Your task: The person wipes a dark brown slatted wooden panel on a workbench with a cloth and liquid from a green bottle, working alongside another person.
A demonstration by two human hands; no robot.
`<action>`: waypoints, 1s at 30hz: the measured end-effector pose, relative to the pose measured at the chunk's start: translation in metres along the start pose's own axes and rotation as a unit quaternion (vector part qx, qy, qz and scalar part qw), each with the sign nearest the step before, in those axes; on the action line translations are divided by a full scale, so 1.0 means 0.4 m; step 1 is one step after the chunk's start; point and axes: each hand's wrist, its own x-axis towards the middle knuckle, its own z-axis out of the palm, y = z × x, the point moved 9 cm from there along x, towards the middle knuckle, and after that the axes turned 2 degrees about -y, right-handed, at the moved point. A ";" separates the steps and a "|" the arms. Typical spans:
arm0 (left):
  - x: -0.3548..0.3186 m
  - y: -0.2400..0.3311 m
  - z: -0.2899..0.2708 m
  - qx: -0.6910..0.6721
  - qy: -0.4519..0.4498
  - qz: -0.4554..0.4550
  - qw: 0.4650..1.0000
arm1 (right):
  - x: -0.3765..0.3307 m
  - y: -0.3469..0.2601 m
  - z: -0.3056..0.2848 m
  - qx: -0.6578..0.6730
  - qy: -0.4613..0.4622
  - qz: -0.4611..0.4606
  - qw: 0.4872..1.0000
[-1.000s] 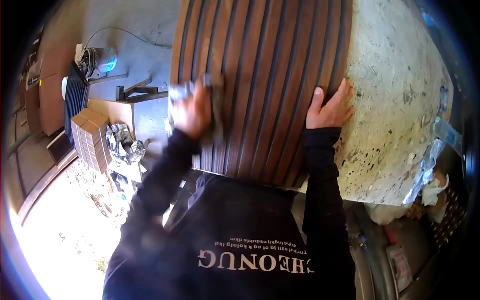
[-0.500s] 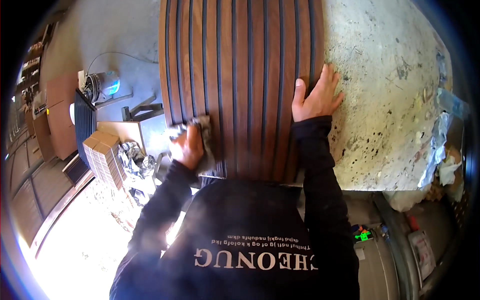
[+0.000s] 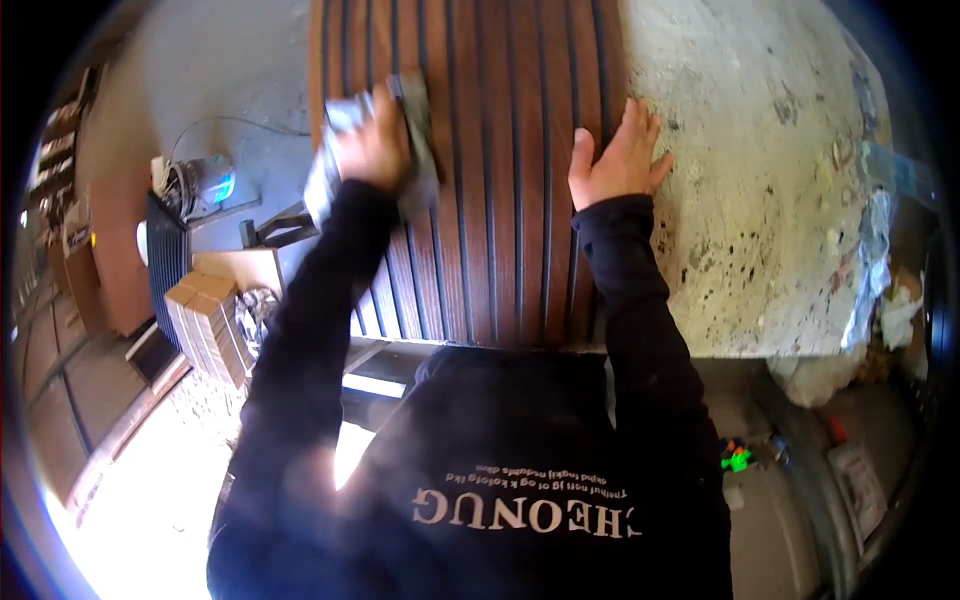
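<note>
A long slatted wood panel (image 3: 500,190), brown with black grooves, lies on the worktable in front of me. My left hand (image 3: 372,145) is closed on a crumpled grey-and-white rag (image 3: 418,120) and presses it against the left side of the panel. Part of the rag hangs past the panel's left edge. My right hand (image 3: 618,165) lies flat across the panel's right edge, fingers spread and thumb on the slats, holding nothing.
The pale, stained tabletop (image 3: 760,200) extends to the right, with bluish plastic film (image 3: 872,270) at its far right edge. On the left are a bucket (image 3: 212,182), a strapped stack of cardboard (image 3: 208,325) and a black ribbed panel (image 3: 167,255).
My left hand has slid the rag away from me along the panel, from near its front edge to farther up. The right hand stays at the right edge.
</note>
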 end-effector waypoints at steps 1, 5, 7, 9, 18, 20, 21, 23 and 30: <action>-0.143 0.037 -0.054 -0.004 0.095 0.095 0.991 | -0.001 0.007 -0.006 0.012 0.016 -0.008 1.000; -0.457 0.126 -0.212 -0.170 -0.030 0.066 0.983 | 0.006 0.005 -0.032 0.004 0.043 -0.030 0.999; -0.485 0.075 -0.159 -0.169 -0.056 0.030 0.984 | -0.002 -0.005 -0.039 0.011 0.056 -0.083 0.995; -0.396 0.027 -0.107 -0.089 -0.013 0.025 0.996 | -0.013 -0.012 -0.036 0.027 0.069 -0.095 0.993; 0.328 0.025 -0.041 0.047 0.051 0.025 0.997 | 0.008 0.014 -0.029 0.045 0.085 -0.097 0.991; 0.299 -0.004 -0.021 0.048 0.016 -0.010 0.999 | 0.008 0.010 -0.031 0.052 0.091 -0.098 0.990; 0.231 -0.019 0.002 0.062 -0.022 -0.049 0.997 | 0.011 0.014 -0.025 0.056 0.087 -0.104 0.989; -0.023 -0.015 -0.026 0.100 -0.023 -0.030 0.994 | 0.017 0.009 -0.025 0.060 0.095 -0.097 0.989; -0.510 0.051 -0.116 -0.151 0.031 0.000 0.988 | 0.009 0.015 -0.023 0.053 0.082 -0.086 0.991</action>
